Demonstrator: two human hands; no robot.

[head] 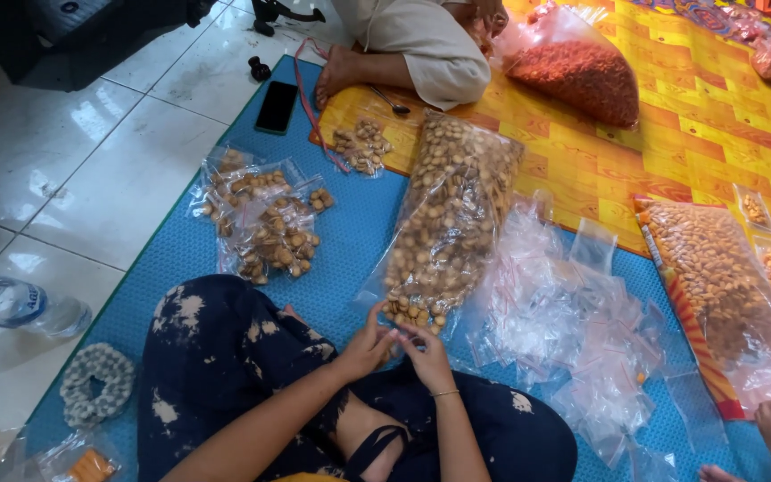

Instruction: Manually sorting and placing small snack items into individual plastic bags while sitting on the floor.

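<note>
Both hands, left hand point(365, 346) and right hand point(427, 357), seemingly pinch snacks at the big bag point(446, 223) mouth; better keep fingers close below it, avoiding spills.

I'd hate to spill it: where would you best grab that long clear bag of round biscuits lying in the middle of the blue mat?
Probably at the open mouth of the big biscuit bag, the near end by the left hand and right hand. It lies lengthwise, so bunch the loose plastic there, coming from the near side, opening up.
</note>
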